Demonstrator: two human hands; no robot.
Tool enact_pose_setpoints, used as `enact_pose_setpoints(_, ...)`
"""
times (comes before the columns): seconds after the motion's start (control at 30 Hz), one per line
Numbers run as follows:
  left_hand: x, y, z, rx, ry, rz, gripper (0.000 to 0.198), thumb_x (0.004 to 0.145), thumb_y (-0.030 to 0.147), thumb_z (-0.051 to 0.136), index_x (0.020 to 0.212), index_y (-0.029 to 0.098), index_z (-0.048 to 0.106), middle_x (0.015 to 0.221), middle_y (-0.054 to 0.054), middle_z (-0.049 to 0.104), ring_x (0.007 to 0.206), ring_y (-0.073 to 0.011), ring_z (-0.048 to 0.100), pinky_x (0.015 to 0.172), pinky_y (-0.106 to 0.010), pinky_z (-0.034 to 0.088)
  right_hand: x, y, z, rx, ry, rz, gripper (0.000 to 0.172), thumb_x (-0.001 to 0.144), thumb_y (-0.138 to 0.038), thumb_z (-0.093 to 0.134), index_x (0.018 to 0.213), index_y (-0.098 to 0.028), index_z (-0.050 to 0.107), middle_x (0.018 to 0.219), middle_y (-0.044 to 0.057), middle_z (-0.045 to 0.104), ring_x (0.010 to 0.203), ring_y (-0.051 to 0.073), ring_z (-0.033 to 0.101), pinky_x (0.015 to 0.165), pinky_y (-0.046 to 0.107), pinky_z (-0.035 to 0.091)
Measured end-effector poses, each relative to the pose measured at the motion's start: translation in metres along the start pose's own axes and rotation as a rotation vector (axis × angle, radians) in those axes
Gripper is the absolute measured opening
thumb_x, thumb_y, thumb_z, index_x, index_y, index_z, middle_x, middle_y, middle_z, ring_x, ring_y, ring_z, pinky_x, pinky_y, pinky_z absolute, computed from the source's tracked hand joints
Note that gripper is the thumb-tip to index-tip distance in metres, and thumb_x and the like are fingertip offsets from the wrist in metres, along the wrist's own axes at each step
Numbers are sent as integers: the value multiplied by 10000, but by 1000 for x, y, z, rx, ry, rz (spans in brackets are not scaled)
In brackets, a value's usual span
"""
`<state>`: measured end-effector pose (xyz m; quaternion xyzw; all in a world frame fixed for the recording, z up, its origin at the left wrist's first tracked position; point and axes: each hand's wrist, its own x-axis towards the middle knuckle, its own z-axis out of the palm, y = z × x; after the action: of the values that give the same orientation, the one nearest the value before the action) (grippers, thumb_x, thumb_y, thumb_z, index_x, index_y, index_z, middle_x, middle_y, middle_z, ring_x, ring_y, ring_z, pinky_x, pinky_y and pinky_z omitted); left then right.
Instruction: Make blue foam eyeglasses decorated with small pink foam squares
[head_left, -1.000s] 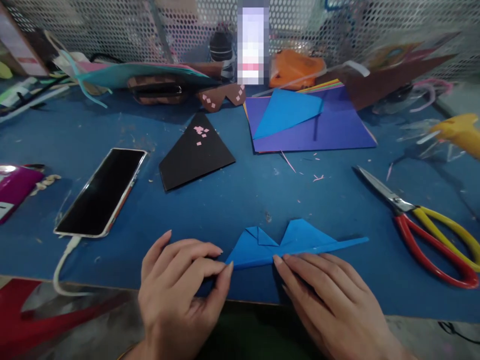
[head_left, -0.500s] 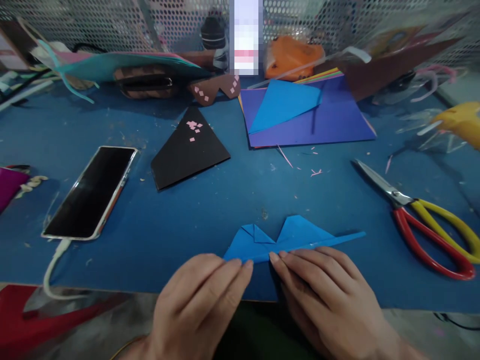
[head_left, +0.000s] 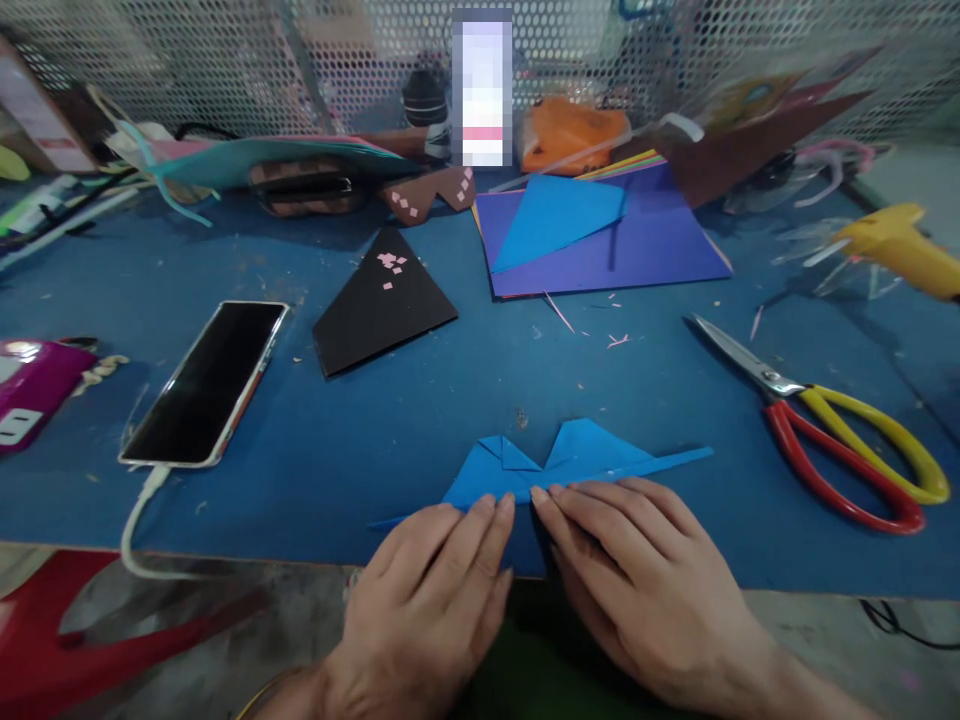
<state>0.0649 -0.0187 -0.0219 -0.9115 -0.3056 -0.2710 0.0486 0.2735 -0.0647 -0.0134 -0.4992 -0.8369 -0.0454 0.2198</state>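
A blue folded paper [head_left: 600,450] lies near the table's front edge, with two angular lobes, a notch between them and a thin strip pointing right. Along its lower edge my left hand [head_left: 431,600] presses with fingertips together, near the middle; a thin blue end sticks out left of that hand. My right hand [head_left: 645,570] has its fingers close together on the same edge, just right of the notch. The thumbs and undersides of both hands are mostly hidden. Red-and-yellow-handled scissors [head_left: 780,385] lie open to the right.
A phone [head_left: 210,385] on a white cable lies left. Black folded paper [head_left: 386,320] bears pink bits. Behind are brown paper glasses [head_left: 427,195], purple sheets [head_left: 667,245] under a blue piece [head_left: 559,220], and an orange bag [head_left: 574,140]. A yellow glue gun [head_left: 900,240] is at right.
The view has shifted slightly. My left hand has flattened a little and come nearer my right hand; a thin blue end now shows at its left. Both hands stay on the blue paper.
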Motion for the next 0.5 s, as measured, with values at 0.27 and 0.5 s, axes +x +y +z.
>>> enact_pose_setpoints(0.27,1,-6,7,-7,118,63,257,881,188,548,1061,124,721,962,-13,764,853,-149,608,832,-283,506,6,-3,-1,1,96,0,341,934,-160,524,1235,-29,617,1148,112,725,1052,211,638,917,364,454)
enact_pose_setpoints(0.5,2,-9,8,21,108,54,275,967,234,468,1036,157,724,903,28,768,815,-113,626,808,-261,503,8,-11,3,-63,71,-93,324,965,-172,448,1201,-56,637,1200,81,710,1113,203,644,940,359,444)
